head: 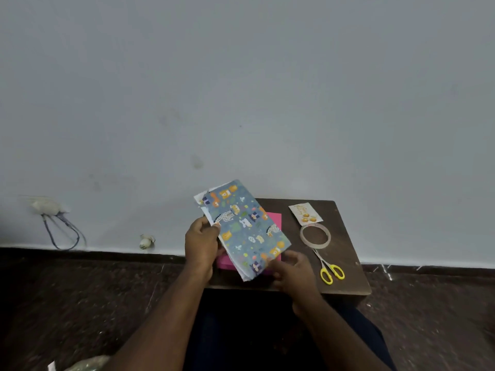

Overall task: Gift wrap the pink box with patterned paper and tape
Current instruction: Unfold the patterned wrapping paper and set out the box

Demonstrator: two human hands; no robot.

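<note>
Pink rectangular cardboard box (276, 218) lying flat on small dark brown wooden table (345, 274), mostly hidden beneath folded blue gift paper printed with orange bears and white animals (247, 231). Paper held tilted above the box, left hand (201, 246) pinching its left edge between thumb and curled fingers, right hand (293, 270) at the lower right corner with fingers loosely curled; whether gripping or only touching, impossible to tell. Paper thin, light, still creased in a folded stack: likely to tear or crumple if squeezed, best taken by edges and opened flat. Box likely light and stiff, easiest lifted by its long sides. Nearby on the table: clear tape roll (315, 236), yellow-handled scissors (330, 269), small white gift tag with gold print (305, 213).
</note>
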